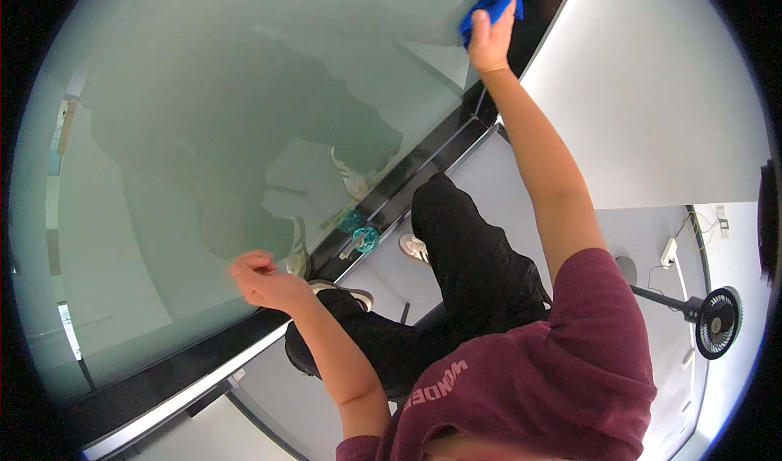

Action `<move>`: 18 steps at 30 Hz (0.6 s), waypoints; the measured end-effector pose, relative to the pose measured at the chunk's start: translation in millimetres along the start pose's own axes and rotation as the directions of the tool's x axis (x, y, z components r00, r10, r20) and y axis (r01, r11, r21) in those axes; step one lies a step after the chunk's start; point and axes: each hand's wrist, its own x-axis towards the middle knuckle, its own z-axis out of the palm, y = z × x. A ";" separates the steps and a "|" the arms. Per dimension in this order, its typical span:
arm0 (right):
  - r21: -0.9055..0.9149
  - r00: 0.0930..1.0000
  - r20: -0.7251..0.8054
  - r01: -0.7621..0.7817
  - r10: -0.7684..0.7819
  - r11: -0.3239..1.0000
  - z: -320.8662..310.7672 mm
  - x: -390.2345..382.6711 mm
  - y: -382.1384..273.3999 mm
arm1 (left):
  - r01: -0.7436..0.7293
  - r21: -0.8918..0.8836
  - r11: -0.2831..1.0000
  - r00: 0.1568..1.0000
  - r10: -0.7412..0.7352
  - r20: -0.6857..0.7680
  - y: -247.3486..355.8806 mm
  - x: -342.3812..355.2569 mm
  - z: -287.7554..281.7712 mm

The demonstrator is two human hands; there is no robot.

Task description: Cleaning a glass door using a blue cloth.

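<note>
At the upper right, my right hand [491,44] presses a blue cloth [498,1] against the greenish glass panel [204,78], close to its dark frame. The thumb lies along the cloth, and the other fingers are partly hidden by it. My left hand [267,282] is at the lower part of the glass, its fingers loosely curled in with nothing visible in them. Whether it touches the glass, I cannot tell. Between my hands, by the frame's lower edge, stands a see-through teal bottle [366,239] with a pale top.
A dark frame strip [432,155] runs along the glass, meeting a white wall panel [643,94] on the right. My black-trousered legs [472,241] are close to the glass. A black standing fan [718,322] and a power strip with cables [669,252] are at the right.
</note>
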 end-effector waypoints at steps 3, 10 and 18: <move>-0.149 0.996 -0.019 -0.087 0.085 0.985 -15.2 -8.7 54.0 | -0.122 -0.005 0.993 0.987 0.122 0.107 -10.0 -10.4 12.8; 0.294 0.917 -0.110 -0.339 0.384 0.894 22.6 -35.8 15.9 | -0.254 -0.037 0.967 0.961 0.256 0.099 -10.6 -3.2 6.6; 0.306 0.929 -0.024 -0.344 0.368 0.888 43.3 -73.2 -118.7 | -0.224 -0.100 0.969 0.970 0.212 -0.122 19.7 12.1 -35.2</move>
